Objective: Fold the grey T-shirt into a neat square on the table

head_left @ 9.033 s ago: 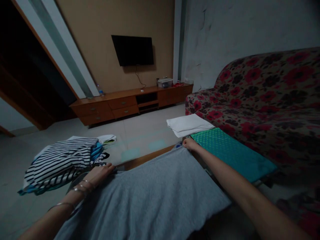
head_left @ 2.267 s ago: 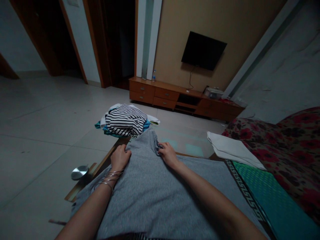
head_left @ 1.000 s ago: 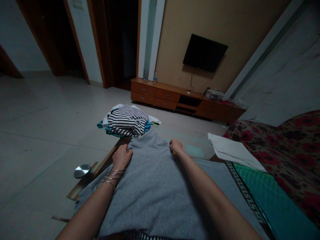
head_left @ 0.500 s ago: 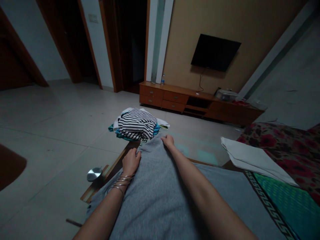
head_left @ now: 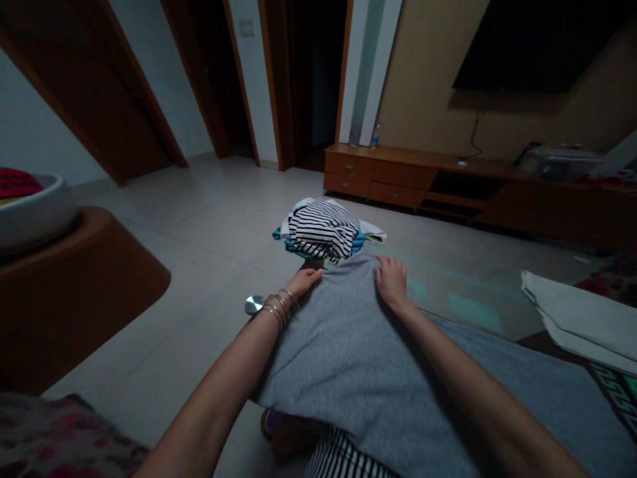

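I see the grey garment point(head_left: 348, 345) spread across the tabletop point(head_left: 462, 292), its narrow end at the far left corner and touching the striped pile of clothes point(head_left: 321, 229). A folded white cloth point(head_left: 572, 318) lies at the right edge. The right hand point(head_left: 393, 282) lies palm-down on that narrow end, fingers loose, clasping nothing. The left hand point(head_left: 303, 282) lays straight fingers on its left hem.
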A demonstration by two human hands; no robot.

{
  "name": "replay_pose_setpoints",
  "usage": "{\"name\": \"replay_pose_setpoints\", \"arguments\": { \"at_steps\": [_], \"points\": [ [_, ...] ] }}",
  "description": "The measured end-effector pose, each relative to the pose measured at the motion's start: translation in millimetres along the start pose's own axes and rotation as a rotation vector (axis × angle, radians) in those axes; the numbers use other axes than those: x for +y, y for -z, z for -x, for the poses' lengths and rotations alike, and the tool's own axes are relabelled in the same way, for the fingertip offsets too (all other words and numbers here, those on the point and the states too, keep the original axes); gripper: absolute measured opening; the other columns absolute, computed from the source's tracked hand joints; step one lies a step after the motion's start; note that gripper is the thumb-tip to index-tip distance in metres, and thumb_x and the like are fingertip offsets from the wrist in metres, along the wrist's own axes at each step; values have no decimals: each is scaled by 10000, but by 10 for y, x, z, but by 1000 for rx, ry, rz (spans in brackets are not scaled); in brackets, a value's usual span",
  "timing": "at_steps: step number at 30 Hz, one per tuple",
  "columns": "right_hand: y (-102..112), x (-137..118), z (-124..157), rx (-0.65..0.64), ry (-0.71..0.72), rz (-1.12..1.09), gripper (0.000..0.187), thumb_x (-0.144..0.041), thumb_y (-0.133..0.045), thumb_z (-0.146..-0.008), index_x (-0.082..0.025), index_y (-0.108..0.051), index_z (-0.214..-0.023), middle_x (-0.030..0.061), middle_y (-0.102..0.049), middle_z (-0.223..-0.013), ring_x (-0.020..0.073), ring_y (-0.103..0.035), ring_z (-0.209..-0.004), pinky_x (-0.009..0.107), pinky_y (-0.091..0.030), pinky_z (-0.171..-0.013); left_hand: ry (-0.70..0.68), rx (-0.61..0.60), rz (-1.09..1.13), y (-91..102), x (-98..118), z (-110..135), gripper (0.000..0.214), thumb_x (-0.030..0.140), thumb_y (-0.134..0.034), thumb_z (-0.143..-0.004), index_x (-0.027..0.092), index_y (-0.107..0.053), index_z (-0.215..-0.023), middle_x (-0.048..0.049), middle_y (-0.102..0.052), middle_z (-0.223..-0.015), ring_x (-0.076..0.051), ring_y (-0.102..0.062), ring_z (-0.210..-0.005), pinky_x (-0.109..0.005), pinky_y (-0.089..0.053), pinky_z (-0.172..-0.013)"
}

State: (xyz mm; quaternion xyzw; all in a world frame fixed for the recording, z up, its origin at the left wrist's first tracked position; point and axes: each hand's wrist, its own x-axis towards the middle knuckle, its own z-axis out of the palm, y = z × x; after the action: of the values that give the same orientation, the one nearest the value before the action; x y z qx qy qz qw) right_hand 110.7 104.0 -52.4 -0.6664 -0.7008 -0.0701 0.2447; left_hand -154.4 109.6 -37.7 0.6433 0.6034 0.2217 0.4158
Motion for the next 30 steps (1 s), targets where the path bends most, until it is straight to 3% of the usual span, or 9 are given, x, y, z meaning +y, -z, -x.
{"name": "replay_pose_setpoints", "arguments": {
  "at_steps": [3, 6, 13, 16, 19, 22, 25, 30],
  "points": [
    [329, -49, 634, -30, 208, -4, 293, -239, -413, -924, -189, -581, -1159, 106, -596, -1119, 251, -475, -1044, 364, -339, -878, 46, -264, 119, 356, -51, 121, 574, 658, -416, -824, 128, -632, -868, -39, -614, -786, -129, -515, -672, -242, -413, -630],
    [554, 15, 1154, -52, 260, -4, 294, -293, -426, -930, -182, -585, -1150, 99, -602, -1112, 246, -487, -1025, 365, -363, -864, 74, -529, 257, 597, -131, 320, 576, 686, -596, -694, 133, -620, -853, -8, -579, -733, -98, -477, -628, -217, -404, -608],
    [664, 315, 1662, -78, 217, -29, 332, -355, -419, -929, -164, -588, -1142, 118, -597, -1107, 252, -516, -1011, 367, -412, -828, 172, -593, 22, 817, -306, 867, 574, 646, -723, -573, 143, -632, -834, -5, -585, -696, -128, -521, -639, -219, -405, -576],
    [680, 368, 1818, -78, 198, -35, 329, -365, -423, -928, -170, -589, -1135, 115, -596, -1112, 254, -520, -1008, 370, -414, -830, 191, -516, -74, 852, -377, 1147, 533, 608, -738, -567, 127, -646, -776, -1, -571, -635, -127, -501, -607, -218, -390, -552],
    [684, 354, 1998, -78, 177, -42, 318, -359, -433, -926, -171, -587, -1132, 112, -597, -1116, 251, -525, -1003, 363, -419, -820, 153, -353, -185, 768, -424, 1444, 429, 539, -704, -636, 132, -654, -764, -1, -568, -645, -142, -507, -643, -229, -408, -594],
    [652, 302, 2172, -71, 173, -35, 296, -325, -421, -931, -171, -599, -1111, 115, -600, -1112, 250, -527, -1000, 359, -421, -815, 65, -141, -289, 558, -457, 1757, 311, 414, -657, -715, 153, -676, -884, -37, -616, -861, -191, -537, -843, -270, -430, -775],
    [613, 261, 2282, -35, 180, -23, 285, -283, -413, -933, -161, -610, -1099, 122, -602, -1109, 253, -521, -1016, 365, -414, -837, 1, 53, -378, 292, -532, 2067, 345, 318, -642, -744, 155, -660, -1048, -99, -556, -1142, -259, -457, -1103, -359, -349, -984],
    [618, 246, 2316, 5, 180, -29, 254, -245, -425, -928, -151, -616, -1066, 118, -612, -1069, 243, -523, -989, 360, -411, -847, -88, 397, -561, -87, -753, 2445, 294, 273, -601, -801, 165, -666, -1066, -134, -427, -1344, -296, -361, -1253, -421, -318, -1036]
  ]
}}
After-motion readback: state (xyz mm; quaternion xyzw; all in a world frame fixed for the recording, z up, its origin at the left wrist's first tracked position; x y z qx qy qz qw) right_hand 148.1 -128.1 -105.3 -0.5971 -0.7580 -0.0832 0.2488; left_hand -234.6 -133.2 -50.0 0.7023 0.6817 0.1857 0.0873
